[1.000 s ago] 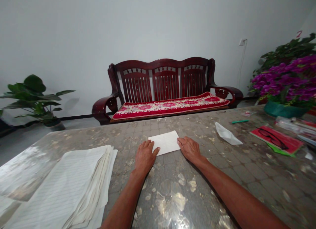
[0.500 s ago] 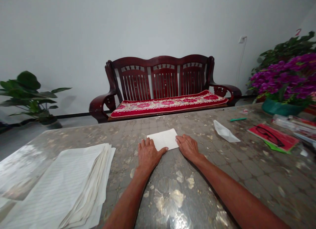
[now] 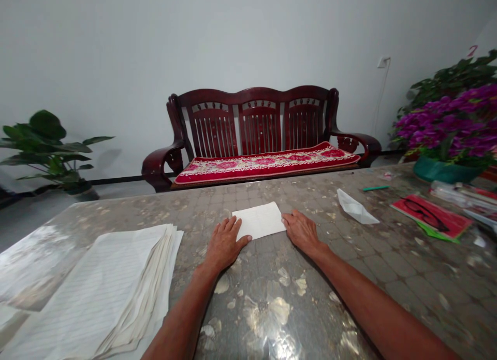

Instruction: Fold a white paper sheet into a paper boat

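Note:
A white folded sheet of paper [image 3: 260, 220] lies flat on the table in front of me. My left hand [image 3: 225, 241] rests at its left edge, fingers stretched forward and the thumb spread along the near left corner. At the right edge, my right hand [image 3: 301, 229] touches the paper with slightly bent fingertips; its thumb is hard to make out. Neither hand lifts the sheet. To the right of my right hand sits a white folded paper boat [image 3: 355, 209].
A stack of lined paper [image 3: 101, 277] covers the table's left side. On the right are a green pen [image 3: 375, 188], black glasses [image 3: 425, 213] on a red booklet [image 3: 452, 222], and purple flowers in a teal pot [image 3: 442, 171]. A wooden bench [image 3: 258, 121] stands beyond the table.
My hands have slid slightly apart, the left one leftward and the right one rightward. More of the paper shows between them, and it stays nearly in place.

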A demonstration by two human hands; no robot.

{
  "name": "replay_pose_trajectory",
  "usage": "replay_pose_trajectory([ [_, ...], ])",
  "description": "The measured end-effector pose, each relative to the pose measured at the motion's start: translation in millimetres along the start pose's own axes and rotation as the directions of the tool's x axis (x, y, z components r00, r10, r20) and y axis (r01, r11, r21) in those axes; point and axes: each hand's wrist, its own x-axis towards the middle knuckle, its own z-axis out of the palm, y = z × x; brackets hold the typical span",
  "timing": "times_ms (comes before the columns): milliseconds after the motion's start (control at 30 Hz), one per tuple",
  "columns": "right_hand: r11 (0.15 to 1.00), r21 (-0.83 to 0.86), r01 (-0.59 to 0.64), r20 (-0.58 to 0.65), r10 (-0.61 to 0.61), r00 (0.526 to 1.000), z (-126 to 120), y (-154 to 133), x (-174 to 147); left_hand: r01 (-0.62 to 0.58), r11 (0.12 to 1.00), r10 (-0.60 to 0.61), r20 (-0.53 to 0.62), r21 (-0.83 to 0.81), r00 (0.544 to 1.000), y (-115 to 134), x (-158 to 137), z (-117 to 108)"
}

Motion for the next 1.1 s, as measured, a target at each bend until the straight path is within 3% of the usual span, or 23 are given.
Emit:
replay_pose_trajectory([
  [67, 1.0, 0.006, 0.02, -0.089, -0.019, 0.996, -2.3, -1.9, -3.0, 0.01, 1.0, -0.01, -0.003, -0.005, 1.0, 1.2, 0.1, -0.4],
  [167, 0.988, 0.045, 0.145, -0.21, -0.133, 0.969, -5.4, -15.3, -9.0, 0.025, 1.0, -0.025, 0.01, -0.009, 1.0, 4.3, 0.1, -2.1],
  [267, 0.971, 0.121, 0.204, -0.145, -0.186, 0.972, -4.6, -33.0, -13.9, 0.029, 1.0, -0.028, 0.013, -0.013, 1.0, 6.2, 0.0, -4.2],
  [467, 0.988, 0.137, 0.077, -0.047, -0.072, 0.996, 1.2, -41.1, -13.5, 0.027, 0.999, -0.027, 0.008, -0.029, 1.0, 5.8, 0.0, -5.7],
  [800, 0.981, 0.188, -0.037, 0.002, 0.037, 0.999, 1.8, -2.9, -10.7, 0.036, 0.995, -0.04, -0.033, -0.095, 0.999, 0.4, -3.0, -7.3],
  [967, 0.961, 0.276, -0.025, 0.034, 0.016, 0.999, 2.1, -1.9, -7.9, -0.188, 0.981, 0.18, -0.133, -0.049, 0.975, 15.0, -7.9, -16.1],
  [1100, 0.945, 0.328, -0.02, 0.022, 0.014, 1.0, 1.2, -4.0, -7.1, -0.326, 0.942, 0.325, -0.028, -0.078, 0.945, 47.0, -4.1, -11.6],
])
